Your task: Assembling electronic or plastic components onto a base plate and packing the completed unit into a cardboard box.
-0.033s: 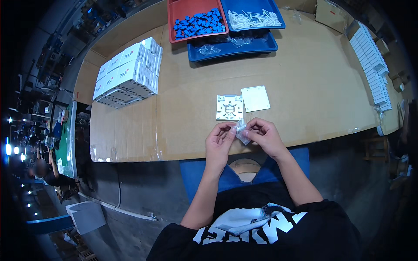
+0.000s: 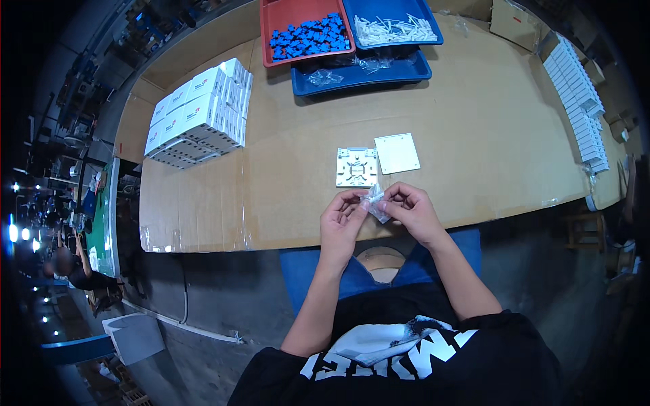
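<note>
A small clear plastic bag (image 2: 378,213) with white bits inside is pinched between my two hands, just over the near edge of the table. My left hand (image 2: 345,215) grips its left side between thumb and fingers. On the other side, my right hand (image 2: 410,210) holds it in the same kind of pinch. Just beyond the bag, an open square white plastic box base (image 2: 357,168) with a round moulded centre lies on the cardboard. A flat square white cover (image 2: 398,153) rests to its right. What exactly the bag contains is too small to tell.
White boxes are stacked (image 2: 196,115) at the left. At the back stand a red tray (image 2: 267,40) of blue parts, a blue tray (image 2: 439,34) of white sticks and a lower blue tray (image 2: 379,81) with plastic bags. White pieces line the right edge (image 2: 575,101). Another person (image 2: 84,274) is far left.
</note>
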Motion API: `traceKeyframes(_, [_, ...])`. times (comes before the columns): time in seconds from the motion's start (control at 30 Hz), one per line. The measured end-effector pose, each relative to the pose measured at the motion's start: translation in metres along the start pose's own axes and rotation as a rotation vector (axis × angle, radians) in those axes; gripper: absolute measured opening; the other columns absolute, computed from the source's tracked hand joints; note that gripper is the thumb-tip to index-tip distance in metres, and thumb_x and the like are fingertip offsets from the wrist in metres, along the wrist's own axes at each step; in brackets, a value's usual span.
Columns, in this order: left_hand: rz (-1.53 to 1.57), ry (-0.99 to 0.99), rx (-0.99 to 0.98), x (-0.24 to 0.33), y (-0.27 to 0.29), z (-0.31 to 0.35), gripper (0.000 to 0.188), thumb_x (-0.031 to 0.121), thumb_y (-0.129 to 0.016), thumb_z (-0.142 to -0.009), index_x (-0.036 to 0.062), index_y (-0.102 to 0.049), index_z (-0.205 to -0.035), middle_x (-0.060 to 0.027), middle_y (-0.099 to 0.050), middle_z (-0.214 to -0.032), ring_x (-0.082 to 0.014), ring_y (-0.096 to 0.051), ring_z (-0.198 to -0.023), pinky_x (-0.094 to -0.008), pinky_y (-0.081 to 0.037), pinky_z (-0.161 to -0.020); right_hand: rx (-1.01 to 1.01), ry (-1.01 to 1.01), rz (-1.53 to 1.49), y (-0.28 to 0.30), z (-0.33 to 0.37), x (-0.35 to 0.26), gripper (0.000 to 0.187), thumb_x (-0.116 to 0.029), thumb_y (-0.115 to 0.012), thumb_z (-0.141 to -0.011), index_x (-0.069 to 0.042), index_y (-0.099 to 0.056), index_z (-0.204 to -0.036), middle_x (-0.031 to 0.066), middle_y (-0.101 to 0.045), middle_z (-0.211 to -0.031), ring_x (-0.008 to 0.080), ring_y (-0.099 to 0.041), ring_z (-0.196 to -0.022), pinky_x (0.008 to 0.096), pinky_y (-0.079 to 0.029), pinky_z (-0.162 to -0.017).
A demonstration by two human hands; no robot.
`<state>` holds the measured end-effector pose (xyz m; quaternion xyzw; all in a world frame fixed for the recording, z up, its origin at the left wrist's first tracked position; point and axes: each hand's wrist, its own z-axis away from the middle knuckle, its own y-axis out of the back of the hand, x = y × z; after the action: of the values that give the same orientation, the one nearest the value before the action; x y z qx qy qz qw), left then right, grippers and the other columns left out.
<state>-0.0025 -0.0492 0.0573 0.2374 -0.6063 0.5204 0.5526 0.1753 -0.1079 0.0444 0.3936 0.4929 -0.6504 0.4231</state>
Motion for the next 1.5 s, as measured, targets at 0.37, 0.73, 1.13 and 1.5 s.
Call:
traceKeyframes(0.37, [0.021, -0.013, -0.028, -0.013, 0.011, 0.001, 0.016, -0.004, -0.066, -0.097, 0.0015, -0.057, -0.11, -0.0037, -0.06, -0.108, -0.0083, -0.06, -0.101, -0.0225, -0.05, -0.091, 0.027, 0.086, -0.022, -0.006, -0.002, 0.005, 0.019, -0.002, -0.072, -0.096, 0.0, -0.065, -0.114, 0.0058, -0.07, -0.107, 0.0086, -0.066, -0.097, 0.0252, -0.055, -0.085])
traceKeyframes(0.73, [0.051, -0.095, -0.005, -0.017, 0.009, 0.0, 0.022, -0.008, -0.064, -0.095, 0.0042, -0.053, -0.11, -0.0031, -0.056, -0.108, -0.008, -0.058, -0.101, -0.0226, -0.048, -0.09, 0.093, 0.223, 0.186, -0.016, 0.001, 0.004, 0.021, -0.002, -0.076, -0.093, -0.002, -0.068, -0.113, 0.0022, -0.07, -0.104, 0.0063, -0.065, -0.09, 0.02, -0.051, -0.074])
traceKeyframes(1.13, [0.072, -0.047, 0.015, -0.014, 0.003, 0.0, 0.027, -0.009, -0.065, -0.095, 0.0004, -0.054, -0.118, -0.0073, -0.059, -0.113, -0.0119, -0.061, -0.105, -0.0254, -0.05, -0.096, 0.162, 0.235, 0.216, -0.014, 0.001, 0.008, 0.019, 0.002, -0.077, -0.091, 0.0, -0.067, -0.108, 0.0026, -0.069, -0.101, 0.0075, -0.066, -0.091, 0.022, -0.055, -0.077])
traceKeyframes(1.5, [0.126, 0.018, 0.069, -0.016, 0.01, -0.001, 0.026, -0.005, -0.064, -0.098, -0.0001, -0.056, -0.122, -0.0085, -0.063, -0.113, -0.0123, -0.064, -0.105, -0.0255, -0.052, -0.094, 0.03, 0.058, 0.129, -0.009, 0.0, 0.007, 0.021, -0.001, -0.076, -0.093, 0.001, -0.071, -0.113, 0.0043, -0.072, -0.104, 0.0085, -0.066, -0.095, 0.0257, -0.055, -0.087])
